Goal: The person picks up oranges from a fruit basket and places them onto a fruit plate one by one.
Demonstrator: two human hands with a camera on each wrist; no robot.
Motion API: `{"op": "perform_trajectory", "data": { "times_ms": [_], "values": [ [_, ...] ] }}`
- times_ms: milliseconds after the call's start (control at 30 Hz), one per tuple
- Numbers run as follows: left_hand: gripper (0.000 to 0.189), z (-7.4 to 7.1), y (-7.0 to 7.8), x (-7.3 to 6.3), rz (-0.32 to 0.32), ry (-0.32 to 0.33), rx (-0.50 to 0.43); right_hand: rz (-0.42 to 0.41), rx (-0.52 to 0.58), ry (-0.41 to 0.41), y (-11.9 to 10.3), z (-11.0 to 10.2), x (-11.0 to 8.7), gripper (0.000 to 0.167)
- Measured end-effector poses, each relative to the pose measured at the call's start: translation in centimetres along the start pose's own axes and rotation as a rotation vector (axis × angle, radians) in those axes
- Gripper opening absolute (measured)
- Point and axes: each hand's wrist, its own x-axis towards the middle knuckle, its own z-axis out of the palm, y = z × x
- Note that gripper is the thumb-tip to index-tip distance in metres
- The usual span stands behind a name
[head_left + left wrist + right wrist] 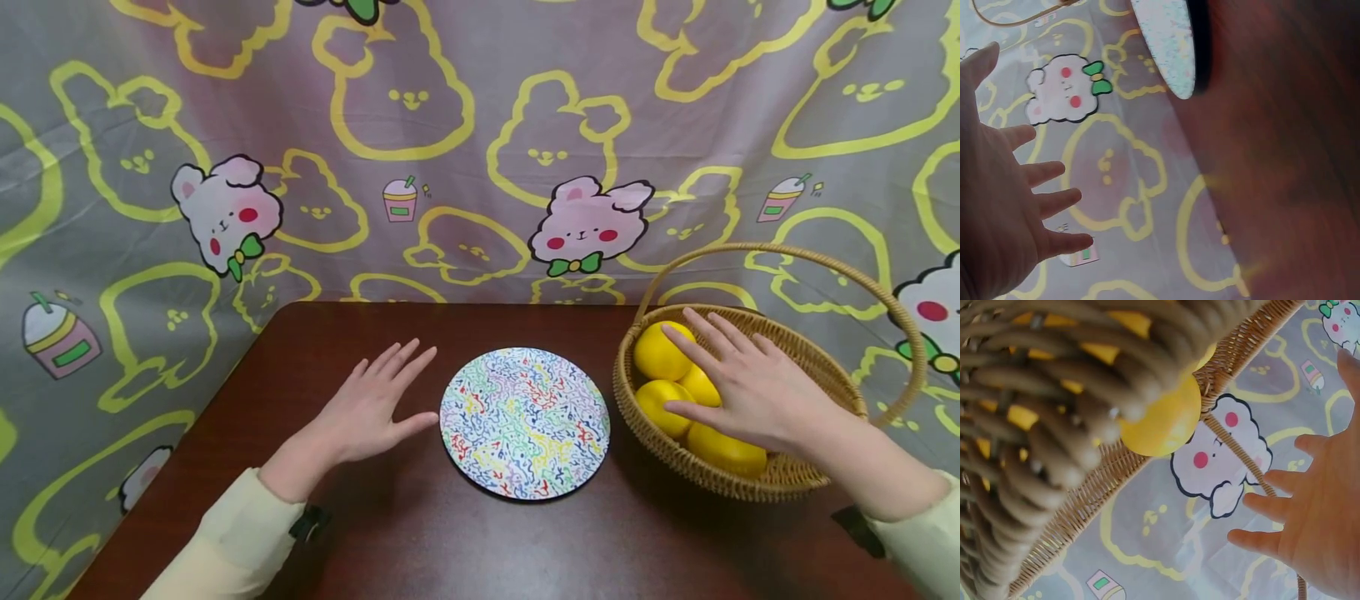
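Observation:
My left hand (363, 408) is held over the table with its fingers spread, holding nothing. In the head view its thumb reaches the left edge of a round disc (525, 423), white with multicoloured squiggles and a dark rim. The left wrist view shows that hand (1004, 194) apart from the disc (1169, 47). To the right, my right hand (761, 387) hovers over a wicker basket (817, 358), fingers extended. Several yellow round fruits (663, 350) lie in the basket's left part, some partly hidden by this hand. The right wrist view shows a gap between the hand (1319, 512) and a fruit (1166, 422).
A dark reddish-brown table (315, 517) carries the disc and the basket. The basket's tall arched handle (817, 254) rises above its far right side. Behind the table hangs a grey-pink cloth (465, 75) with cartoon bears and cups.

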Motion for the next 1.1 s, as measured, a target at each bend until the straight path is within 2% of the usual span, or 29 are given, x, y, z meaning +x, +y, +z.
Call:
{"op": "perform_trajectory", "data": {
  "times_ms": [167, 400, 633, 767, 900, 1100],
  "values": [
    [0.084, 1.0, -0.5, 0.3, -0.019, -0.034, -0.103, 0.022, 0.053, -0.04, 0.1, -0.2, 0.1, 0.091],
    [0.086, 2.5, -1.5, 0.9, -0.01, -0.068, -0.241, 0.066, 0.144, -0.115, 0.4, -0.4, 0.3, 0.088],
    [0.079, 4.1, -2.2, 1.6, -0.094, -0.166, -0.425, 0.056, 0.185, -0.159, 1.1, -0.4, 0.5, 0.087],
    [0.076, 5.1, -2.8, 1.9, -0.1, -0.206, -0.523, 0.06, 0.219, -0.181, 1.3, -0.6, 0.5, 0.085],
    [0.075, 5.9, -3.1, 2.1, -0.109, -0.231, -0.57, 0.062, 0.249, -0.2, 1.5, -0.6, 0.5, 0.084],
    [0.074, 6.6, -3.4, 2.3, -0.122, -0.241, -0.587, 0.058, 0.291, -0.206, 1.7, -0.7, 0.5, 0.083]
  ]
}}
